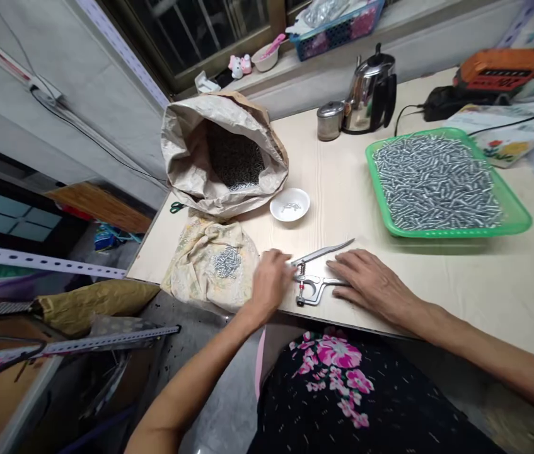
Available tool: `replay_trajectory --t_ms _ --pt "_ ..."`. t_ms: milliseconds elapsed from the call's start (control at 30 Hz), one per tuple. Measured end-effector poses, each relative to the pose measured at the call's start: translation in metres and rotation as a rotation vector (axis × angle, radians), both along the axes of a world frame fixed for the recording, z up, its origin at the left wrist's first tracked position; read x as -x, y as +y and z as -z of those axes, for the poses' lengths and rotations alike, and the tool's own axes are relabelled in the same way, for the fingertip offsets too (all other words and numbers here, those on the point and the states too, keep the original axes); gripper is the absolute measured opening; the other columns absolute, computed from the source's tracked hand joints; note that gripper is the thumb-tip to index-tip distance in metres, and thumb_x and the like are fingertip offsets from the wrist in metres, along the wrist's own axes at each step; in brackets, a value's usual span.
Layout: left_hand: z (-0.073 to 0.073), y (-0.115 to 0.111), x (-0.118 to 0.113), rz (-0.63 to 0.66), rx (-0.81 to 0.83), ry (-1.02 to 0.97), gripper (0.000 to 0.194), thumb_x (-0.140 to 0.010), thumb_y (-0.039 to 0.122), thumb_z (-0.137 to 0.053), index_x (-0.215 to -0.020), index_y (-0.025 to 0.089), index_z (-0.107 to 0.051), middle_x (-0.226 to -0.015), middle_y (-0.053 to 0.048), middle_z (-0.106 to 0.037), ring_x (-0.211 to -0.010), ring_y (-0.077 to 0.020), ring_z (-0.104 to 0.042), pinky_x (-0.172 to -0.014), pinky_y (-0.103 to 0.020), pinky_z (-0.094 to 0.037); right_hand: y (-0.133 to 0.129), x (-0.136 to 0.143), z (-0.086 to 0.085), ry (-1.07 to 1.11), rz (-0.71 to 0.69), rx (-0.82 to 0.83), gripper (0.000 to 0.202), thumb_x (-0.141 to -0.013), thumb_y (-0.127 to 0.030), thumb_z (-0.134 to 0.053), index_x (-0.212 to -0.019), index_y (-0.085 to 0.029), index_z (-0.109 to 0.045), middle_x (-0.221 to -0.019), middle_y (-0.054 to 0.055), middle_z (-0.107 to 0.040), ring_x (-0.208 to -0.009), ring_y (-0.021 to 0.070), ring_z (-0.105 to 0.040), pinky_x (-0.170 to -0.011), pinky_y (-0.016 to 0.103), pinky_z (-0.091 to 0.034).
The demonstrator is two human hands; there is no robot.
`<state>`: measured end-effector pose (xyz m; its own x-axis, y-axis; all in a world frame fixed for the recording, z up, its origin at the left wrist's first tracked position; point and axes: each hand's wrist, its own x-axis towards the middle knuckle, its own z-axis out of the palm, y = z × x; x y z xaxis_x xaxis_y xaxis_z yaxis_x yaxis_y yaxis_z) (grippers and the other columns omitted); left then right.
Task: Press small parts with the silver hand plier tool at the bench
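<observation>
Snap pliers [313, 279] lie by the near edge of the pale wooden tabletop [337, 183]. The right hand [373, 277], loosely spread, meets their lower handle; whether it grips, I cannot tell. The left hand [272, 277], half-curled and blurred, is at their head, its hold unclear. A kettle [371, 91] stands near the far edge, below the windowsill [418, 31]; grey floor [229, 384] shows past the left edge.

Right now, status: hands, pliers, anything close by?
Left hand blurred at one end of the pliers, grip unclear; right hand at the other. Pliers on table, handles spread. Cloth beside left hand, white bowl beyond.
</observation>
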<state>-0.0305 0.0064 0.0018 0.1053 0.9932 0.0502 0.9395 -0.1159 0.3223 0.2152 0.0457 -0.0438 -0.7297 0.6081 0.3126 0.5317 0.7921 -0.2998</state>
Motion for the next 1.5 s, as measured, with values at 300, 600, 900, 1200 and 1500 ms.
replay_trajectory --t_ms 300,600,900,1200,1500 --pt "0.013 -0.006 0.102 -0.353 0.031 0.372 0.018 -0.093 0.027 -0.053 -0.1 0.016 -0.066 -0.104 -0.011 -0.062 -0.105 -0.0258 -0.052 -0.086 -0.035 -0.042 -0.015 0.023 0.014 -0.003 0.031 -0.002 0.023 -0.099 -0.028 -0.043 -0.09 -0.017 -0.061 -0.084 0.008 -0.056 -0.08 0.0236 -0.048 -0.069 0.036 -0.036" --pt "0.022 0.011 0.108 -0.203 0.096 0.58 0.027 -0.095 0.013 -0.038 -0.099 0.014 -0.065 -0.105 -0.016 -0.062 -0.104 -0.0282 -0.051 -0.082 -0.035 -0.04 -0.012 0.01 0.013 0.016 0.142 -0.016 0.024 -0.101 -0.027 -0.04 -0.091 -0.017 -0.059 -0.085 0.007 -0.057 -0.083 0.0231 -0.049 -0.072 0.036 -0.034" --pt "0.018 0.006 0.113 -0.116 -0.009 0.518 0.021 -0.091 0.014 -0.041 -0.092 0.015 -0.063 -0.097 -0.014 -0.061 -0.098 -0.0291 -0.054 -0.079 -0.038 -0.044 -0.009 0.007 0.016 0.025 0.176 -0.061 0.023 -0.1 -0.027 -0.043 -0.088 -0.017 -0.06 -0.084 0.006 -0.058 -0.08 0.0216 -0.048 -0.073 0.035 -0.032" --pt "0.006 0.002 0.048 -0.207 0.012 -0.345 0.013 -0.086 0.026 -0.054 -0.089 0.017 -0.063 -0.086 -0.005 -0.067 -0.079 -0.0185 -0.062 -0.076 -0.031 -0.049 0.008 -0.007 0.012 0.077 0.23 -0.019 0.019 -0.1 -0.025 -0.042 -0.094 -0.017 -0.059 -0.087 0.007 -0.057 -0.083 0.0217 -0.046 -0.074 0.034 -0.03" --pt "0.031 0.028 0.004 -0.077 0.068 -0.343 0.011 -0.087 0.017 -0.054 -0.089 0.016 -0.065 -0.087 -0.006 -0.067 -0.082 -0.0188 -0.062 -0.078 -0.031 -0.048 0.015 -0.004 0.026 0.038 0.22 -0.01 0.017 -0.099 -0.024 -0.046 -0.091 -0.017 -0.059 -0.088 0.007 -0.059 -0.083 0.0209 -0.046 -0.075 0.034 -0.028"
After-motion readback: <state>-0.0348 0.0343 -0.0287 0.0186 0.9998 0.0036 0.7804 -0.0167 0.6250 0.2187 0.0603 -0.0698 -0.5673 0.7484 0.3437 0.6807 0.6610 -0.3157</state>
